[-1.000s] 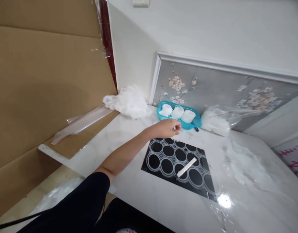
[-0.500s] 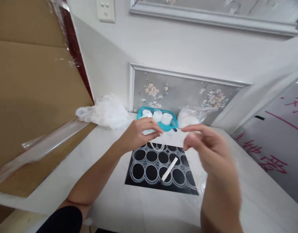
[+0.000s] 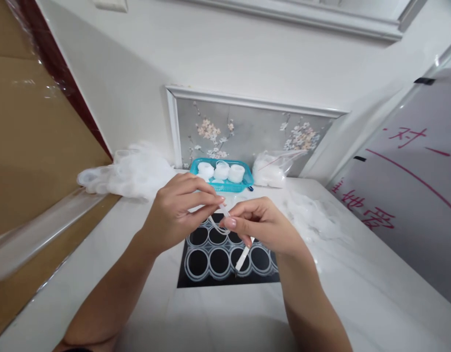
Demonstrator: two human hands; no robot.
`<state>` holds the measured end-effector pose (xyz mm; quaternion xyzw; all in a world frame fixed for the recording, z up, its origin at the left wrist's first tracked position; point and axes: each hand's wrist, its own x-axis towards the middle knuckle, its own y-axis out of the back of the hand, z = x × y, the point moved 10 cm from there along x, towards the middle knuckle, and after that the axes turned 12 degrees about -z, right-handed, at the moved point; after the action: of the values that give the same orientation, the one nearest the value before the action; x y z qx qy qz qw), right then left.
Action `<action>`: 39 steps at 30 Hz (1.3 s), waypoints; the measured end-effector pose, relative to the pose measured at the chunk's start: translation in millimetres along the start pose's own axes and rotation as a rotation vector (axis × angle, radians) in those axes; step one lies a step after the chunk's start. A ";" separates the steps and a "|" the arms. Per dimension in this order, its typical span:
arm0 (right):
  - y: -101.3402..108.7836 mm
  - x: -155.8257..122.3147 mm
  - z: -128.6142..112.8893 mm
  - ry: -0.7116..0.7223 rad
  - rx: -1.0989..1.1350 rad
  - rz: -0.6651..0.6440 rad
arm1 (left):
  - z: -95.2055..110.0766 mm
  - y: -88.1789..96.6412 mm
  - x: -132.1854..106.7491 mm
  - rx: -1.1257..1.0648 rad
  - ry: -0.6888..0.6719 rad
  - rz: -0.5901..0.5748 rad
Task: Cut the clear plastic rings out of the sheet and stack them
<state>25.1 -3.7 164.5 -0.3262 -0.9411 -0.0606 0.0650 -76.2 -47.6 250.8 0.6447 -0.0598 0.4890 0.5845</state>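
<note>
Between my two hands is a thin white loop (image 3: 217, 228), with a short whitish strip (image 3: 224, 210) at its top. My left hand (image 3: 191, 205) pinches the loop's upper end between thumb and fingertips. Close on its right, my right hand (image 3: 260, 222) is closed on the lower end of the strip. Exactly what the strip is, I cannot tell. Below the hands lies a black mat (image 3: 225, 276) printed with pale circles. A narrow white stick-like tool (image 3: 243, 258) rests slantwise on it, its upper end partly behind my right fingers.
Behind the hands a turquoise basket (image 3: 243, 187) holds several white rolls. To its right stands a clear bag (image 3: 271, 171) of white material. White filmy rings (image 3: 128, 171) lie heaped at left, near cardboard (image 3: 45, 127). More clear film (image 3: 317, 217) spreads at right, before a whiteboard (image 3: 405, 161).
My right hand has come leftward to meet my left and now pinches the whitish strip. Earlier the hands were apart. The whole view has shifted slightly to the right.
</note>
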 end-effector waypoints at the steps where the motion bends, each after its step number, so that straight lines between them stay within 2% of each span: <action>1: -1.6 -0.5 0.0 -0.003 0.010 -0.004 | 0.4 0.3 0.1 0.028 -0.001 0.005; 8: -11.8 -8.4 -6.0 0.018 0.049 -0.028 | 0.6 7.2 -1.2 0.079 -0.046 0.081; 11: -15.5 -12.5 -7.1 0.004 0.030 -0.045 | -4.3 12.6 -3.1 0.071 -0.018 0.133; 15: -23.9 -13.2 -4.5 -0.055 -0.065 -0.126 | -9.3 19.5 -7.2 -0.053 0.036 0.189; 18: -27.8 -7.5 -1.7 -0.080 -0.116 -0.170 | -3.8 23.7 -10.2 -0.188 -0.007 0.195; 20: -21.6 -2.2 -4.1 -0.045 -0.129 -0.099 | 5.9 24.5 -10.8 -0.218 -0.083 0.161; 23: -4.1 -1.0 -13.6 0.072 -0.130 0.115 | 20.8 19.6 -9.7 -0.161 -0.184 0.063; 26: 3.6 -7.7 -23.0 0.198 -0.074 0.239 | 25.0 10.0 -6.5 -0.118 -0.203 -0.038; 30: 6.5 -18.9 -31.8 0.277 -0.025 0.316 | 22.6 -4.2 -3.6 -0.086 -0.193 -0.152; 33: 7.3 -22.8 -30.3 0.245 0.027 0.347 | 17.6 -15.2 -2.9 -0.083 -0.164 -0.233; 39: 5.5 -21.9 -21.9 0.188 0.136 0.349 | 8.5 -29.0 -1.7 -0.112 -0.109 -0.309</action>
<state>47.4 -16.1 182.9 -0.4721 -0.8620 -0.0151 0.1841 -53.4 -46.3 230.9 0.6383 -0.0188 0.3535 0.6835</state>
